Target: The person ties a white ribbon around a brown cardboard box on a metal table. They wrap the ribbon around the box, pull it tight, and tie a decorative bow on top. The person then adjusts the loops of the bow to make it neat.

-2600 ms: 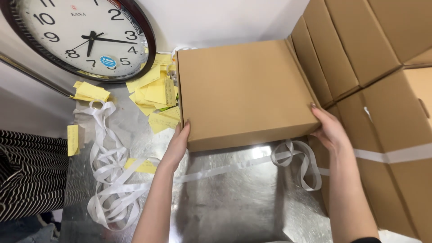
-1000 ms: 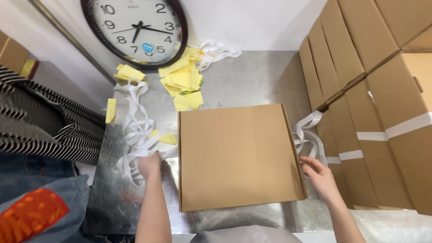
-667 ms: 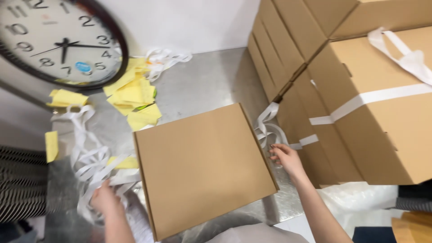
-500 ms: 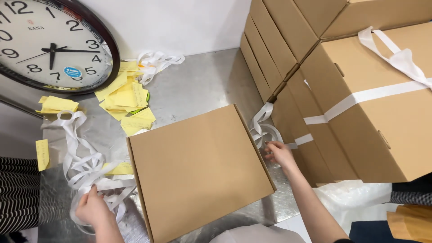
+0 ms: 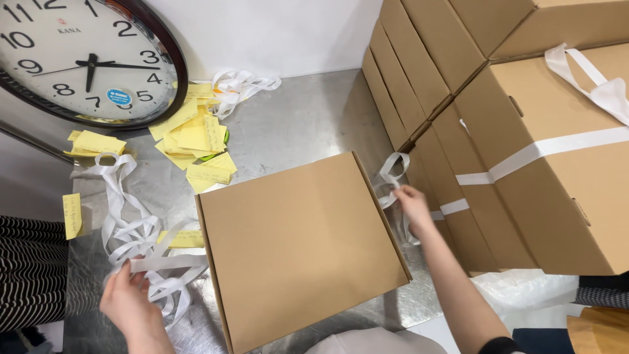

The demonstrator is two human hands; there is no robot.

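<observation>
A closed brown cardboard box (image 5: 301, 246) lies flat on the steel table (image 5: 308, 124), turned a little askew. My left hand (image 5: 128, 305) is at its left side, fingers pinching a white strap (image 5: 160, 264) from a tangled pile. My right hand (image 5: 411, 202) reaches past the box's right edge and grips a looped white strap (image 5: 391, 172) that lies against the stacked boxes.
A large round wall clock (image 5: 85, 59) leans at the back left. Yellow paper notes (image 5: 193, 141) lie scattered below it. Stacked brown boxes (image 5: 524, 137), some tied with white straps, fill the right side. Striped cloth (image 5: 29, 275) is at the left edge.
The box has come toward me from the back of the table and turned slightly. Both hands left its sides and went to the white straps on either side.
</observation>
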